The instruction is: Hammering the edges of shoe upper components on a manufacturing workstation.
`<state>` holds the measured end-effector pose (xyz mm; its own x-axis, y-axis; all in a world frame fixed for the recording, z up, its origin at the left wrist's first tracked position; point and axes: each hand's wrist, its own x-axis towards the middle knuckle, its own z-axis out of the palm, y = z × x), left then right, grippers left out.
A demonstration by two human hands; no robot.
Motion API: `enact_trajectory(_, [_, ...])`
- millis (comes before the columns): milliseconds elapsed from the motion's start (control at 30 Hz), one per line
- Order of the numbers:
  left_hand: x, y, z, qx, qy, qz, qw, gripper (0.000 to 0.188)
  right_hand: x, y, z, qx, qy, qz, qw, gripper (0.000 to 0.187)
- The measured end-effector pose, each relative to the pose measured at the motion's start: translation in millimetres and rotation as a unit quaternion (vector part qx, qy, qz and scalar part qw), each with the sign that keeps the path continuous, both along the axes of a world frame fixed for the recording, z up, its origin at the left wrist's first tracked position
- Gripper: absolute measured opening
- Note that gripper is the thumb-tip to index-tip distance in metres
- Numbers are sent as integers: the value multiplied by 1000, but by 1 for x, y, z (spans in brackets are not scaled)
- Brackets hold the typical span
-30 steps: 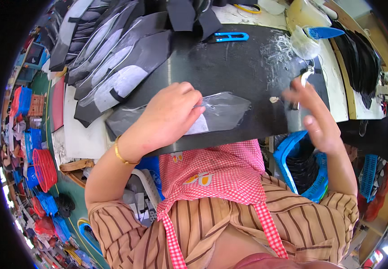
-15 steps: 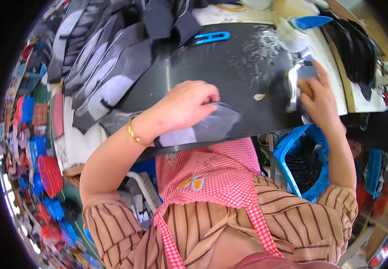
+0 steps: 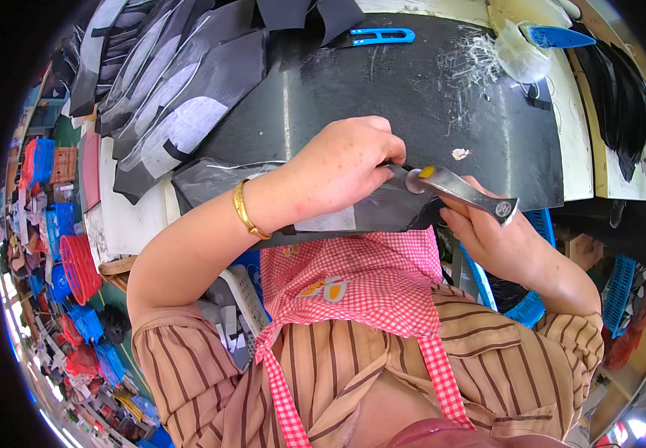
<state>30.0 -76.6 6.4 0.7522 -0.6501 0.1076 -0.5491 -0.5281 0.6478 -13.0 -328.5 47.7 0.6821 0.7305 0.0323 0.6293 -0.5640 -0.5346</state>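
Way open across black mat point(image 3: 330, 89); grey pieces point(image 3: 196, 116) block left, hammer point(image 3: 466, 193) front right.

On the hammer point(image 3: 453, 187), above the desk point(image 3: 570, 134) by its near edge, toward the right corner, one round mark point(image 3: 503, 210) shows; no lettering is readable.

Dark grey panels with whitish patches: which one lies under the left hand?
The panel along the near edge of the flat black mat, beneath the left hand; the other panels overlap one another at upper left.
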Motion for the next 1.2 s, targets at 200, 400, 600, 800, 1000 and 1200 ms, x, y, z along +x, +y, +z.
enact_trajectory(200, [-8,10,-9,-49,-78,-30,995,17,16,7,15,36,77,-54,995,21])
enact_trajectory(400, [-13,11,-11,-22,-124,-39,991,19,18,12,12,-53,64,-33,996,19])
enact_trajectory(600, [-16,10,-6,5,-133,-5,991,16,8,12,-1,-47,158,-64,984,22])
enact_trajectory(800, [-20,15,-8,-5,-105,6,994,18,17,21,14,15,85,-51,995,23])
enact_trajectory(1000, [-17,17,-2,-13,-76,55,996,18,18,20,0,-13,87,2,996,23])
enact_trajectory(1200, [-31,15,-5,22,-131,20,991,20,25,26,9,-4,-12,42,999,18])
